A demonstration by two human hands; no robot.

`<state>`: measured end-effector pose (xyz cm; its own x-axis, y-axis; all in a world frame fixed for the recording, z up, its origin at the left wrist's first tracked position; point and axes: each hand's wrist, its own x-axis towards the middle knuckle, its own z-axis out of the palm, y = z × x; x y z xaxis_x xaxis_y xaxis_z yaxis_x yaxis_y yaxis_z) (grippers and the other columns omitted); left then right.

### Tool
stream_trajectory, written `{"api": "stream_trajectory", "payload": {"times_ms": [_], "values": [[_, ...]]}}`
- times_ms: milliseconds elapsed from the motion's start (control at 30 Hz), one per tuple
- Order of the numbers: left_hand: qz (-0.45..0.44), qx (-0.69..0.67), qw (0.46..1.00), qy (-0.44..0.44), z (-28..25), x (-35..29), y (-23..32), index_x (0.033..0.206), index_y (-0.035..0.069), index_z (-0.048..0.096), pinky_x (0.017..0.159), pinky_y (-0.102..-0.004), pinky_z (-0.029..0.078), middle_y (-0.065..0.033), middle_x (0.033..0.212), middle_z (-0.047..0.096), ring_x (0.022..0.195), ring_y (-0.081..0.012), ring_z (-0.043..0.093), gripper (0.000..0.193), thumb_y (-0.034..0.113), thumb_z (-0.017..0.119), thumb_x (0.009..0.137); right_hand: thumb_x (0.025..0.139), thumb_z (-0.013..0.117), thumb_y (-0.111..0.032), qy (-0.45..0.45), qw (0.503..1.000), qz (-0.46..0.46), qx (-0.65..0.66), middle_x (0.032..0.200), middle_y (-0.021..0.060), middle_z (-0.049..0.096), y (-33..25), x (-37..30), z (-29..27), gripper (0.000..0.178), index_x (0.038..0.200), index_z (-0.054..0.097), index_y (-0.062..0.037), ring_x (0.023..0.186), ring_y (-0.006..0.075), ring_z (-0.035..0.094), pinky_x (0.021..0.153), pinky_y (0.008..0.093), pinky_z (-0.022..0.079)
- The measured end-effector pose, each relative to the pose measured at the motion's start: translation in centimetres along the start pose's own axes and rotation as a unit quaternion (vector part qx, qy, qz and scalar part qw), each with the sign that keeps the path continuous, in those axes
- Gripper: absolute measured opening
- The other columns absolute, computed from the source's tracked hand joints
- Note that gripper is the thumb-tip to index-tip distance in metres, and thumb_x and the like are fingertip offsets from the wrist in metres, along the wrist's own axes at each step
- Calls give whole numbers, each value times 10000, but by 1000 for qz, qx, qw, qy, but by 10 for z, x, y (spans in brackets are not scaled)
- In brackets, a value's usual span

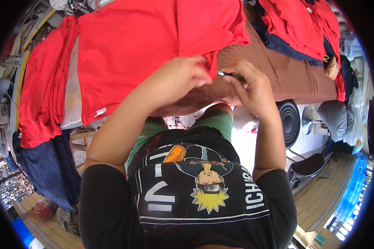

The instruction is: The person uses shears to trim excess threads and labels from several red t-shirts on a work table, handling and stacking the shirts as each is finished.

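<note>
A red shirt (129, 45) lies spread on the brown-covered table in front of me. My left hand (195, 72) is over its near right edge, fingers curled but smeared by motion, so I cannot make out whether they grip the cloth or a thread. Just to the right, my right hand (251, 85) is closed around a small pair of thread snips (221, 73). Their silver tips point left toward my left fingers, with a small gap between. Most of the snips' body is hidden by my fingers. A white label (101, 111) shows at the shirt's near left corner.
Folded red garments (47, 83) hang over the table's left end, above dark blue cloth (45, 166). More red garments (295, 27) are piled at the far right on the brown table cover (274, 62). A round black stool seat (289, 123) stands near the right side.
</note>
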<state>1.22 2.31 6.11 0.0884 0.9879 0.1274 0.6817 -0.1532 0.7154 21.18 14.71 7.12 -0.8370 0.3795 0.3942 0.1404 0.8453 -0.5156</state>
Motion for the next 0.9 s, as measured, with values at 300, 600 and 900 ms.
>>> {"api": "stream_trajectory", "payload": {"times_ms": [300,600,900], "values": [[261,-623,673,-302,-19,-79,132,1367,-100,341,1045,-502,324,-259,1444,344,1282,-418,405,775,455,568,877,815,730,-112,127,982,142,18,828,71,574,9,-18,-28,233,1014,646,-25,714,156,545,666,265,459],[243,-838,356,-334,57,-61,160,1412,-174,155,1111,-428,272,-335,1478,237,1375,-399,299,1008,579,553,872,830,726,-110,137,982,123,40,849,81,598,10,-23,-12,215,1015,646,-33,752,164,584,693,278,481],[316,-518,679,-413,0,-46,94,1371,-122,262,1090,-422,328,-322,1459,273,1345,-401,354,967,608,595,833,804,725,-128,77,985,153,25,877,106,608,22,-31,-11,243,1016,642,-40,766,246,615,699,334,496]]}}
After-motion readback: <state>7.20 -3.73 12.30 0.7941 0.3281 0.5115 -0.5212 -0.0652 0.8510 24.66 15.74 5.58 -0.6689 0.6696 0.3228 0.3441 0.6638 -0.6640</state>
